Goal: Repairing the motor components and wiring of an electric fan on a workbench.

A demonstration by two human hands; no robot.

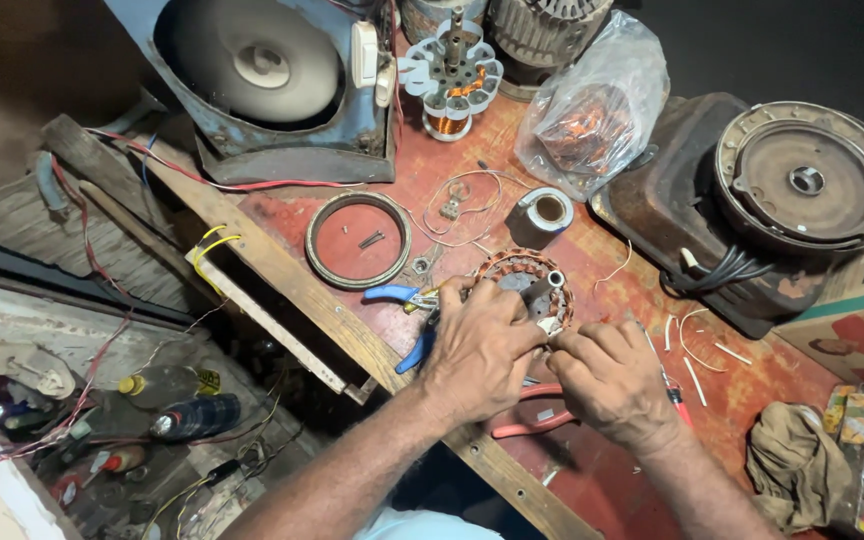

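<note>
Both hands (542, 365) on stator (524, 285), near table edge (332, 320); pliers (407, 325) beside.

We're looking at a motor repair workshop: a worn red workbench (592, 290) is carrying copper-wound coils (449, 75), rusty motor housings (807, 180), blue pliers (407, 320), tape (542, 215) and loose wires (697, 345).

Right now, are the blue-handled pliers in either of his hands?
No, the blue-handled pliers lie on the red bench beside the left hand, while both hands work at the copper-wound stator.
</note>
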